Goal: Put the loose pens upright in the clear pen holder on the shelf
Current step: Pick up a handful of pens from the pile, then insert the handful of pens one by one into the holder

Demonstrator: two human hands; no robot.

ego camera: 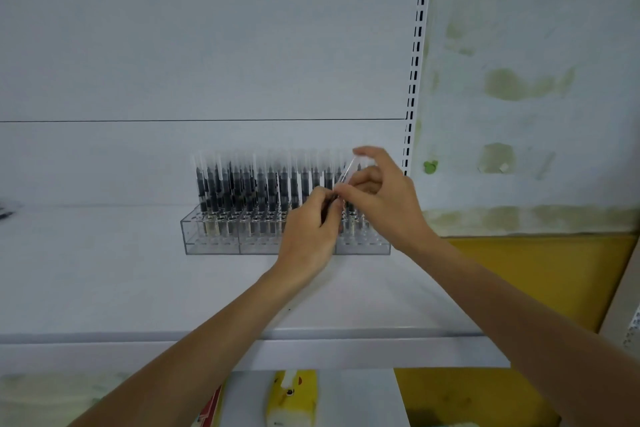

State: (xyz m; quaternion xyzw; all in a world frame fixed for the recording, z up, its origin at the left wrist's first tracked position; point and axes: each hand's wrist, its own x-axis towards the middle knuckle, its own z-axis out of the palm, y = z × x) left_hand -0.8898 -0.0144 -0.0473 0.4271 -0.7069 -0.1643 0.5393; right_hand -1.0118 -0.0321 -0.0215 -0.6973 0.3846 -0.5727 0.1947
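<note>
Both my arms were stretched forward, forearms bare. The left forearm ran in from 7 o'clock, the right from 4 o'clock. My left hand had its fingers curled, gripping the dark end of a pen. My right hand, at 2 o'clock of the left, fingertips meeting it, pinched the same pen's clear end, index finger arched above.
</note>
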